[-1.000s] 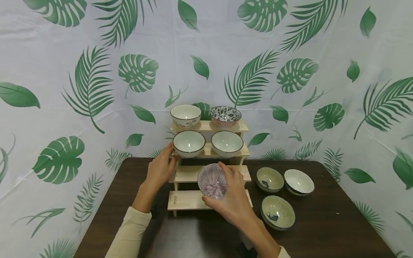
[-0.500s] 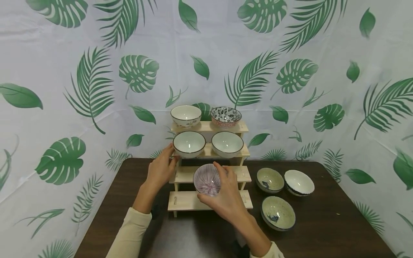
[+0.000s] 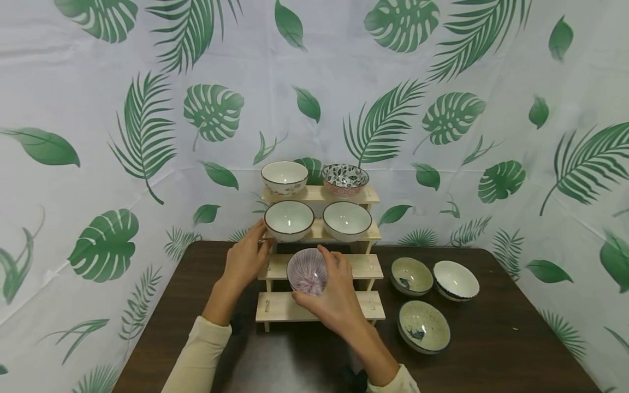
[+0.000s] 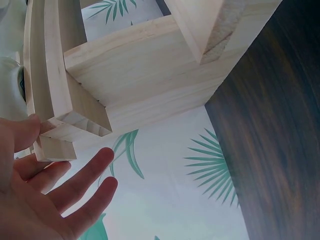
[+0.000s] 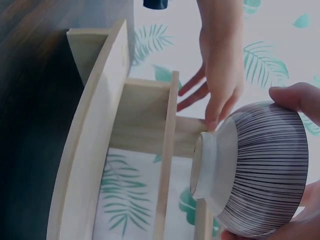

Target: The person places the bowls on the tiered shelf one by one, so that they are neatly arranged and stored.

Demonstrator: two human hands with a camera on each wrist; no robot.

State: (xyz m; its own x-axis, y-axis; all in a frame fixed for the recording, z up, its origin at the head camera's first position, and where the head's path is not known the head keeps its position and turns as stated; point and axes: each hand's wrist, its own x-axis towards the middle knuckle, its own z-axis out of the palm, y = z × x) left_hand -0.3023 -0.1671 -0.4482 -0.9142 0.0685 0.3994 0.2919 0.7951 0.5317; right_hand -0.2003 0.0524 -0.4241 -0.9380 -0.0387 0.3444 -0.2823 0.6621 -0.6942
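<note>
My right hand (image 3: 334,292) grips a small bowl (image 3: 307,271) with purple-grey stripes inside, thumb at the near rim and fingers at the far one. In the right wrist view the bowl (image 5: 270,170) shows dark fine lines outside and a pale foot, tilted sideways in that picture. It hangs in front of the two lower steps of a tiered wooden stand (image 3: 285,307). At the left end of the stand's second-highest step, my left hand (image 3: 245,256) holds the wood between thumb and forefinger; the other fingers (image 4: 87,195) stretch out loosely.
Two pale dark-rimmed bowls (image 3: 346,221) stand on the second-highest step, beside the left hand. Above them sit a white bowl (image 3: 285,177) and a floral bowl (image 3: 345,179). Right of the stand, green bowls (image 3: 423,326) and a white bowl (image 3: 456,279) rest on the dark table (image 3: 491,338).
My right hand has carried the striped bowl leftward across the front of the stand. The left hand has stayed at the step's end.
</note>
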